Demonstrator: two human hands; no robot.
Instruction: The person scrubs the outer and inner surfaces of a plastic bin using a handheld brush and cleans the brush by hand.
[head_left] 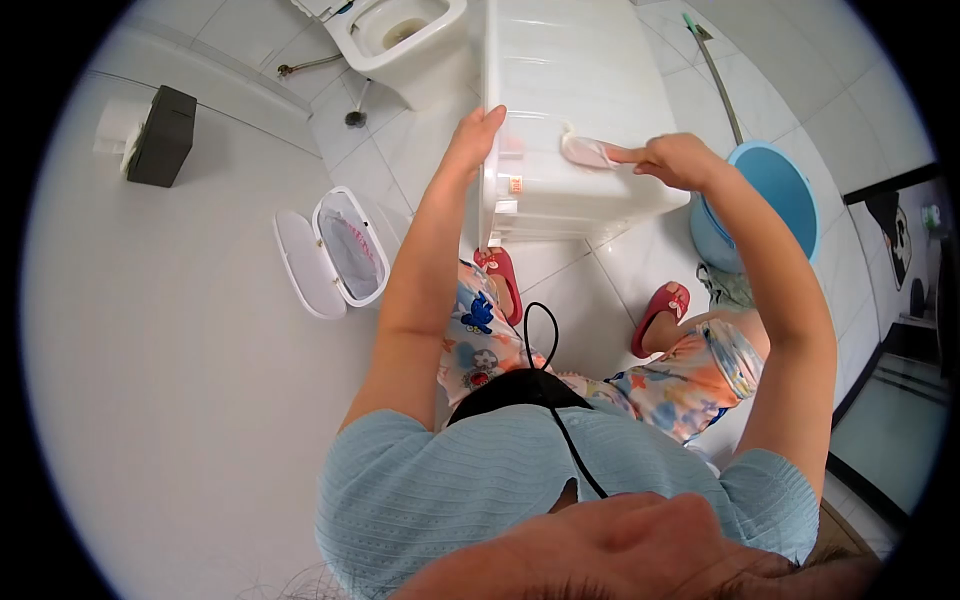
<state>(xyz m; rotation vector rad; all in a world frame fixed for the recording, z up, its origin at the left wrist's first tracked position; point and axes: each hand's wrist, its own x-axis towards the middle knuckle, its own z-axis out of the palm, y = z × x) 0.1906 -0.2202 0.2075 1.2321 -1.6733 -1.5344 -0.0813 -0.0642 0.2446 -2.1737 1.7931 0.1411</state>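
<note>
A large white plastic storage box (pixel 580 80) stands in front of me, with small stickers near its left edge. My left hand (pixel 474 142) grips the box's left rim, thumb on the near side and the fingers mostly hidden behind it. In my right hand (pixel 676 161) is a small pale pink scrub brush (pixel 588 153), pressed against the box's surface. The index finger reaches along the brush and the other fingers are curled. Whitish bristles show at its far end, though the underside is hidden.
A white toilet (pixel 410 45) stands behind the box at left, with its lid raised. Left of my arm is a lidded bin (pixel 322 300) lined with a bag. A blue bucket (pixel 735 245) and a long-handled tool (pixel 716 82) are at right. A dark tissue box (pixel 163 137) hangs at left.
</note>
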